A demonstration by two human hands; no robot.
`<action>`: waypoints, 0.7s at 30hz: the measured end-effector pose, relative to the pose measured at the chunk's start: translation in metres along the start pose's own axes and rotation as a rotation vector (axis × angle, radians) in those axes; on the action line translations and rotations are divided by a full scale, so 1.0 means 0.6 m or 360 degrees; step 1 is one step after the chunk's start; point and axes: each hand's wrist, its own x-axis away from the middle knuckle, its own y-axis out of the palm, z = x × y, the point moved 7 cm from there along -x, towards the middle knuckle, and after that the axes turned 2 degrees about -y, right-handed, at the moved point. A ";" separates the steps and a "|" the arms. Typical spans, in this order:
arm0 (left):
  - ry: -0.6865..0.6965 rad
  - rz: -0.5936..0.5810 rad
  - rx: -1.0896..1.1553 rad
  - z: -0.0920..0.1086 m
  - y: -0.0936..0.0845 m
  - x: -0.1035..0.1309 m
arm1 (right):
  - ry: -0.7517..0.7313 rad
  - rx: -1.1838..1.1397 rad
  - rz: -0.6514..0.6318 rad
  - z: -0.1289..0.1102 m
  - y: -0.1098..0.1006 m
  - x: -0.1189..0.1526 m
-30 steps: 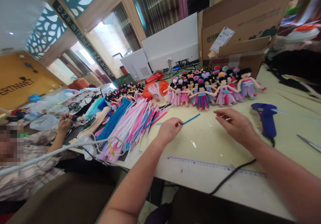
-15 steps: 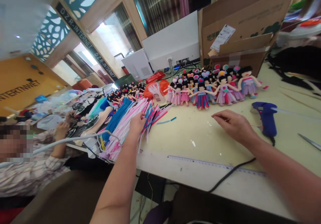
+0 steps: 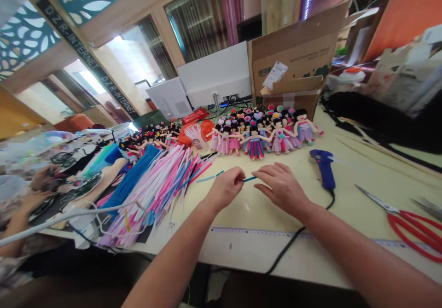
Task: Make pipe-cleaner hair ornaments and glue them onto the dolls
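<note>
Strip (image 3: 249,179) clamped in L grip (image 3: 226,188), R grip (image 3: 281,186) can't tell, ruler (image 3: 255,233) btwn both & table edge (image 3: 241,256)

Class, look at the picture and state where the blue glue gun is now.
In the head view, the blue glue gun is on the table, right of centre, between the right hand and the red-handled scissors.

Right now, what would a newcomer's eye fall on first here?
Probably the cluster of black-haired dolls in colourful skirts, in front of the cardboard box. Next, the heap of pink, white and blue pipe cleaners, left of the left hand. Then the red-handled scissors, lying at the picture's right.
</note>
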 end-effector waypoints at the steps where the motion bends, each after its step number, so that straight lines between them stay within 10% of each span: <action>1: 0.0058 0.0015 0.0030 0.018 0.006 -0.006 | 0.0018 -0.0001 -0.0031 0.004 0.003 0.002; 6: 0.0244 0.0018 0.0182 0.048 0.028 -0.047 | 0.0194 -0.0022 -0.0082 0.052 0.001 0.009; 14: -0.0019 0.0092 0.0808 0.000 0.023 -0.112 | 0.0308 0.0288 -0.0347 0.069 -0.014 -0.033; 21: 0.0125 0.0049 0.0421 -0.002 0.048 -0.101 | 0.0349 0.0376 -0.0421 0.076 0.015 -0.031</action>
